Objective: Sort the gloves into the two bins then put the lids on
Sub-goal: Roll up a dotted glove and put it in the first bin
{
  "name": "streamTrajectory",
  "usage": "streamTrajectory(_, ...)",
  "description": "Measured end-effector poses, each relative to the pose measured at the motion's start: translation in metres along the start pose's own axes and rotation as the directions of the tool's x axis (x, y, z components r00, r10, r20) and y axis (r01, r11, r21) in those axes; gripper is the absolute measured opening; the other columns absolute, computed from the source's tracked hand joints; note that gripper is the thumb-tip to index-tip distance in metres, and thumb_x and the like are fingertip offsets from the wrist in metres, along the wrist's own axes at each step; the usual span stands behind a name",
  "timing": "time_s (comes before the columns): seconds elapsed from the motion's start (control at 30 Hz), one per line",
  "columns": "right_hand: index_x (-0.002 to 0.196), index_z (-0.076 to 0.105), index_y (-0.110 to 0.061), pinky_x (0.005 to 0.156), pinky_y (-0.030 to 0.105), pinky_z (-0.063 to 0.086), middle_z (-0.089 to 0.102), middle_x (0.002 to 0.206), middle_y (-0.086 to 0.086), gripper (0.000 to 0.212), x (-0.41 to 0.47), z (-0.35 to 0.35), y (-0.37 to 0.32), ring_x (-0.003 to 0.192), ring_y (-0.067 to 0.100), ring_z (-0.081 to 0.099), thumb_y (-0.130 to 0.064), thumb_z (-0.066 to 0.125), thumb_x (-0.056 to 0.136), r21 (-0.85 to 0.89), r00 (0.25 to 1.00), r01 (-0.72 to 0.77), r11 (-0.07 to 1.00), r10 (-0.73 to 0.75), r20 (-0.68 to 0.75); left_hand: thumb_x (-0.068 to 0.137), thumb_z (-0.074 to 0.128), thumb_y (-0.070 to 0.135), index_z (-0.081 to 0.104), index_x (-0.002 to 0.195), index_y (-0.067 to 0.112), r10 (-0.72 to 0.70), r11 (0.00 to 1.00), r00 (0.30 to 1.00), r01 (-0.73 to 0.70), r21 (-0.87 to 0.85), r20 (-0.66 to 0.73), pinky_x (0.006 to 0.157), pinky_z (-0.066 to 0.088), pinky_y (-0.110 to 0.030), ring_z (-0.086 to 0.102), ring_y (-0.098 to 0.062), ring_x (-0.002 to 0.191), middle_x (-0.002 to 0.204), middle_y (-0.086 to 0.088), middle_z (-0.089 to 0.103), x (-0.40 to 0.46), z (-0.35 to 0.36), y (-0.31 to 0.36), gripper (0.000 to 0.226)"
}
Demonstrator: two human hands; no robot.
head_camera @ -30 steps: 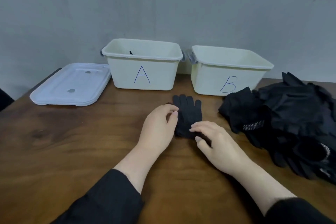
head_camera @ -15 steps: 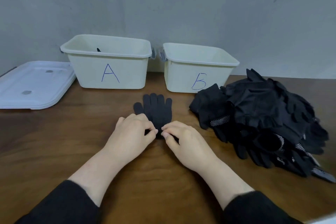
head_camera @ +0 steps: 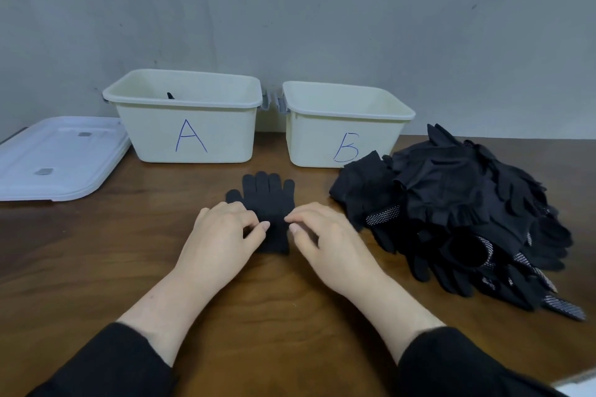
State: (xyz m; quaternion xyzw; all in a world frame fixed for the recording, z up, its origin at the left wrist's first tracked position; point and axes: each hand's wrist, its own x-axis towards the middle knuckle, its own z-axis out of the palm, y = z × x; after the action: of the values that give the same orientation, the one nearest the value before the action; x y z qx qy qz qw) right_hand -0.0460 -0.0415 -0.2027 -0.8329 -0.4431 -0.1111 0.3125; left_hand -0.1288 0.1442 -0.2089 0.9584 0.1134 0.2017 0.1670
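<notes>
Head view: both hands (head_camera: 222,235) (head_camera: 325,238) pinch a flat, plain black glove (head_camera: 269,203).

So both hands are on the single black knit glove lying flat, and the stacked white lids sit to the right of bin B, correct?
Not quite: the head view shows the stacked white plastic lids left of cream bin A. Both hands, left and right, do touch the flat black knit glove.

A: Hands?
B: Left hand (head_camera: 222,237) palm down, fingers curled, thumb and forefinger tips close together. Right hand (head_camera: 325,238) mirrors it, palm down, fingers bent, tips pointing at the left.
A: Touching each other?
B: No, small gap between the fingertips.
A: Arms?
B: Both forearms bare, angled inward from the bottom corners. Black sleeves (head_camera: 106,367) end short of the wrists.
</notes>
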Motion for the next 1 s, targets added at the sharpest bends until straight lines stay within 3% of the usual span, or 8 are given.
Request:
streamTrajectory(0.07,0.111,0.07,-0.02,0.092,0.043,0.048,0.068,0.11,-0.007,0.02,0.017,-0.019,0.003,0.104,0.014,0.061,-0.024,0.054,0.099,-0.073,0.998,-0.01,0.997,0.006,-0.06,0.098,0.052,0.043,0.063,0.074,0.028,-0.03,0.997,0.998,0.025,-0.078,-0.052,0.078,0.039,-0.032,0.048,-0.008,0.077,0.075,0.012,0.053,0.001,-0.003,-0.001,0.031)
streamTrajectory(0.17,0.12,0.066,-0.022,0.097,0.046,0.046,0.065,0.12,-0.002,0.024,0.058,-0.057,0.016,0.109,0.022,0.06,-0.025,0.049,0.103,-0.269,0.987,-0.147,0.952,0.16,0.027,0.099,0.05,0.039,0.06,0.074,0.028,-0.08,0.986,0.993,0.067,-0.155,-0.083,0.076,0.039,-0.031,0.05,-0.008,0.076,0.074,0.011,0.054,0.003,-0.006,-0.004,0.029)
streamTrajectory(0.33,0.134,0.055,-0.022,0.094,0.045,0.042,0.056,0.136,0.005,0.035,0.113,-0.085,0.062,0.12,0.032,0.056,-0.018,0.043,0.101,-0.764,0.881,-0.112,0.636,0.419,0.221,0.1,0.049,0.038,0.063,0.075,0.026,-0.118,0.97,0.986,0.088,-0.227,-0.119,0.072,0.044,-0.033,0.054,-0.01,0.074,0.073,0.009,0.057,0.003,-0.009,-0.009,0.03)
streamTrajectory(0.43,0.124,0.055,-0.02,0.084,0.041,0.033,0.058,0.129,0.005,0.027,0.122,-0.086,0.081,0.117,0.03,0.054,-0.018,0.044,0.1,-0.815,0.802,-0.048,0.577,0.509,0.313,0.1,0.049,0.038,0.066,0.079,0.025,-0.141,0.965,0.981,0.107,-0.241,-0.13,0.071,0.045,-0.03,0.055,-0.009,0.075,0.074,0.01,0.059,0.004,-0.011,-0.011,0.03)
streamTrajectory(0.53,0.119,0.058,-0.019,0.084,0.042,0.03,0.058,0.123,0.005,0.021,0.125,-0.085,0.088,0.114,0.03,0.053,-0.024,0.052,0.099,-0.823,0.801,-0.036,0.567,0.509,0.315,0.1,0.049,0.038,0.063,0.075,0.025,-0.153,0.956,0.98,0.115,-0.269,-0.125,0.069,0.04,-0.027,0.054,-0.009,0.072,0.071,0.008,0.057,0.004,-0.01,-0.012,0.031)
streamTrajectory(0.67,0.108,0.065,-0.02,0.087,0.04,0.033,0.062,0.114,0.002,0.016,0.131,-0.094,0.086,0.11,0.029,0.055,-0.031,0.06,0.098,-0.73,0.823,-0.144,0.668,0.49,0.286,0.1,0.05,0.038,0.063,0.075,0.025,-0.158,0.949,0.979,0.114,-0.294,-0.13,0.071,0.043,-0.028,0.055,-0.01,0.073,0.071,0.009,0.057,0.006,-0.01,-0.012,0.031)
streamTrajectory(0.8,0.092,0.062,-0.017,0.073,0.033,0.039,0.063,0.094,0.005,0.008,0.136,-0.122,0.071,0.09,0.028,0.057,-0.025,0.063,0.095,-0.408,0.914,-0.33,0.851,0.397,0.088,0.1,0.051,0.038,0.065,0.078,0.025,-0.162,0.945,0.977,0.112,-0.306,-0.141,0.07,0.045,-0.027,0.056,-0.008,0.074,0.073,0.01,0.058,0.006,-0.009,-0.011,0.029)
streamTrajectory(1.0,0.098,0.069,-0.012,0.068,0.025,0.048,0.073,0.094,0.012,0.006,0.137,-0.156,0.035,0.081,0.023,0.065,-0.017,0.066,0.096,0.014,0.934,-0.354,0.935,0.354,-0.037,0.1,0.051,0.038,0.065,0.078,0.027,-0.205,0.924,0.972,0.154,-0.35,-0.115,0.067,0.042,-0.024,0.057,-0.008,0.073,0.073,0.008,0.06,0.005,-0.011,-0.01,0.029)
